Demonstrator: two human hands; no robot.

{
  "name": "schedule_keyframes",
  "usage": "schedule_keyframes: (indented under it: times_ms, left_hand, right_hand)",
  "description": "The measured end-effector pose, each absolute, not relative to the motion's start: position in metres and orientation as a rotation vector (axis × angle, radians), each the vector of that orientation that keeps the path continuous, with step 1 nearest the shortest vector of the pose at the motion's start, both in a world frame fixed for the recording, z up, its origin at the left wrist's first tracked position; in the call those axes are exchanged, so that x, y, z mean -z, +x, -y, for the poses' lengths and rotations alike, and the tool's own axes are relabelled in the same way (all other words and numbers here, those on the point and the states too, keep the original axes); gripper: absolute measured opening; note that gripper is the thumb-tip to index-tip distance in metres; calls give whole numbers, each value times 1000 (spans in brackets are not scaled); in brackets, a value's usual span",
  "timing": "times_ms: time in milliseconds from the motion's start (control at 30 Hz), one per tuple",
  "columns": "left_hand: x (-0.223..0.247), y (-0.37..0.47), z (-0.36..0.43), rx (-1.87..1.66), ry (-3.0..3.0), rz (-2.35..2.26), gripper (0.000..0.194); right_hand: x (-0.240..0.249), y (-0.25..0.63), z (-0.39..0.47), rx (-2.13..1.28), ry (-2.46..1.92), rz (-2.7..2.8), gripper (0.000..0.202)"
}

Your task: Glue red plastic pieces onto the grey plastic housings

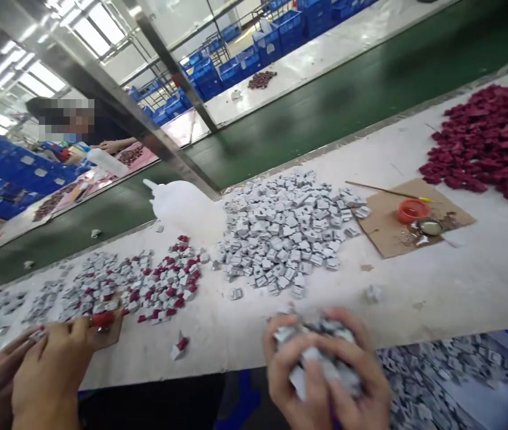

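Both my hands are cupped together at the lower middle of the head view, around a handful of small grey plastic-looking pieces. My left hand closes over them from the left. From the other side my right hand wraps round the same pieces. Beyond them on the table lies a large heap of grey blocky pieces. Under and right of my hands, a bin of many grey pieces is partly in view.
At left, a co-worker's hands work beside mixed grey and dark-red pieces. A cardboard sheet bears an orange cup and a thin brush. Dark-red pieces are heaped far right. Another person sits across the green belt.
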State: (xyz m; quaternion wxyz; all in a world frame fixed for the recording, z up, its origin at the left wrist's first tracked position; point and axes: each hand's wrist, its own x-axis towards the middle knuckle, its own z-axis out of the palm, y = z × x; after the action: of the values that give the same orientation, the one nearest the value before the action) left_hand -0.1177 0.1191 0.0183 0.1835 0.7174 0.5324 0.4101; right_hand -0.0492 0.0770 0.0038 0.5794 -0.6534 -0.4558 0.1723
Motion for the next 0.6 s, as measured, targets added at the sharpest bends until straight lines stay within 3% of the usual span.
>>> schedule_keyframes:
  times_ms: [233, 400, 467, 600]
  left_hand:
    - [-13, -160, -206, -1370, 1850, -1670, 16]
    - [-12, -173, -210, -1303, 1807, -1652, 30]
    - [-14, -185, -205, -1266, 1843, -1560, 44]
    - [-18, -201, -194, -927, 2218, -1471, 101]
  right_hand:
    - [-20, -90, -186, -111, -1495, 1278, 32]
    - [-17, -90, -188, -5, -1687, 1351, 34]
    - [-22, -81, -185, 8, -1755, 1399, 34]
    - [-34, -56, -178, 10, -1878, 1472, 38]
